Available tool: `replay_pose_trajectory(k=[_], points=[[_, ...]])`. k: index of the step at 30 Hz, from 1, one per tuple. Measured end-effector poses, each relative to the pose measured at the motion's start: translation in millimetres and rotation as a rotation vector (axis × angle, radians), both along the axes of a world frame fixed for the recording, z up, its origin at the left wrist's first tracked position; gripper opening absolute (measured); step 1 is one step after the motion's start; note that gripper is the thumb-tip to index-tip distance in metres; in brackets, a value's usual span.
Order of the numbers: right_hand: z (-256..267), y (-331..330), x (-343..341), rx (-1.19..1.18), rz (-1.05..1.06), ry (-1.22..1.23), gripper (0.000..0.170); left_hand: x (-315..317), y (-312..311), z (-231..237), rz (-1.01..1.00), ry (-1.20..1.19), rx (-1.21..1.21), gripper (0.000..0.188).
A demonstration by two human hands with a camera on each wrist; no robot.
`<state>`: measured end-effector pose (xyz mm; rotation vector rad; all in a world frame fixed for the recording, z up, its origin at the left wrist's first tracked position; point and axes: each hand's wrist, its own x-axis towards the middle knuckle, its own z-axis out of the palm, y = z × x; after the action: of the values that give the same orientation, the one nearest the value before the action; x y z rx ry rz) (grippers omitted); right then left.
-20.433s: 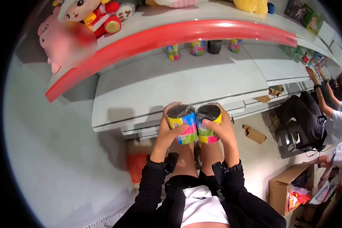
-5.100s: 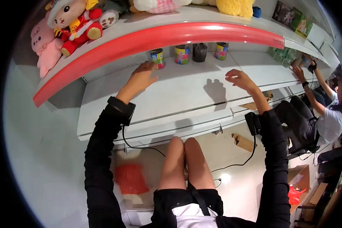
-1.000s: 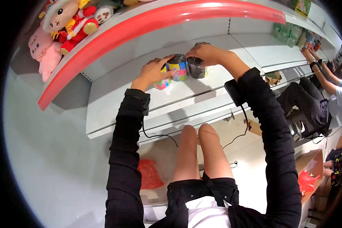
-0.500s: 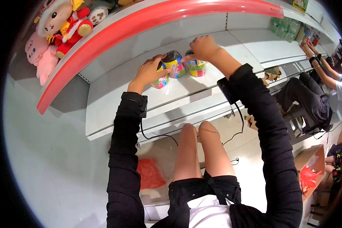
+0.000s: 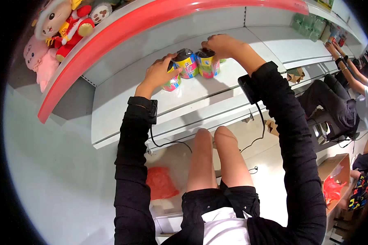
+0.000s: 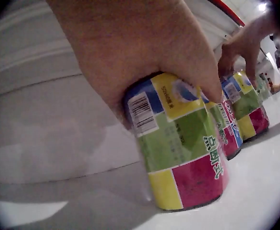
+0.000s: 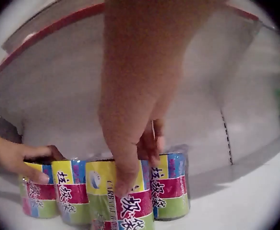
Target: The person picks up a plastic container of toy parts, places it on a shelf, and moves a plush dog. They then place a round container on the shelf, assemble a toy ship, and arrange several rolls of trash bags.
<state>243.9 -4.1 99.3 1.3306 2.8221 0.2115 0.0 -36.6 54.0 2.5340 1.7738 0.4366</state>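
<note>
Several rolls of garbage bags in colourful wrappers stand close together on the white shelf [image 5: 131,94]. My left hand [image 5: 156,76] grips the leftmost garbage bag roll [image 6: 178,139] from above, thumb along its front and palm over its top. Beside it stands a second roll [image 5: 187,67], black on top. My right hand [image 5: 225,45] holds a third roll [image 7: 101,191] from above, its thumb on the label; that roll is right beside the second. A fourth roll [image 7: 172,189] shows behind and to the right of the third, mostly hidden by my hand in the head view.
A red-edged upper shelf [image 5: 151,18] curves above my hands, bearing plush toys [image 5: 65,30]. Green bottles [image 5: 308,26] stand on the shelf at right. Another person [image 5: 341,104] sits there, reaching in. A red bag [image 5: 161,182] and an open carton [image 5: 335,173] are below.
The rolls, spaced apart earlier, now stand close together. Over the last second my right hand has turned a roll's label forward and brought it left against the second; my left hand keeps its grip.
</note>
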Motion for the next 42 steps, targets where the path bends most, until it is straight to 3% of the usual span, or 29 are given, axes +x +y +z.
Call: replay_pose_trajectory(k=[12,15,22,29,32,35,42], points=[[-5,-13,2,0.156,-0.002,-0.043,0.050,0,6,0,-0.024,-0.094,-0.004,0.060],[12,-26,13,0.048,-0.045,0.010,0.051,4,5,5,0.028,-0.115,-0.057,0.061],[7,8,49,0.111,-0.204,0.280,0.046,12,15,2,0.117,-0.161,0.013,0.057],[-44,29,45,0.238,-0.023,0.308,0.053,17,16,4,0.144,-0.145,0.027,0.056],[-39,39,40,-0.019,0.052,0.444,0.048,17,16,3,0.140,-0.151,0.025,0.054],[-35,37,39,-0.066,-0.007,0.526,0.043,14,16,2,0.138,-0.152,0.027,0.054],[-20,25,48,-0.050,0.026,0.350,0.040,11,19,-3,0.133,-0.160,0.019,0.055]])
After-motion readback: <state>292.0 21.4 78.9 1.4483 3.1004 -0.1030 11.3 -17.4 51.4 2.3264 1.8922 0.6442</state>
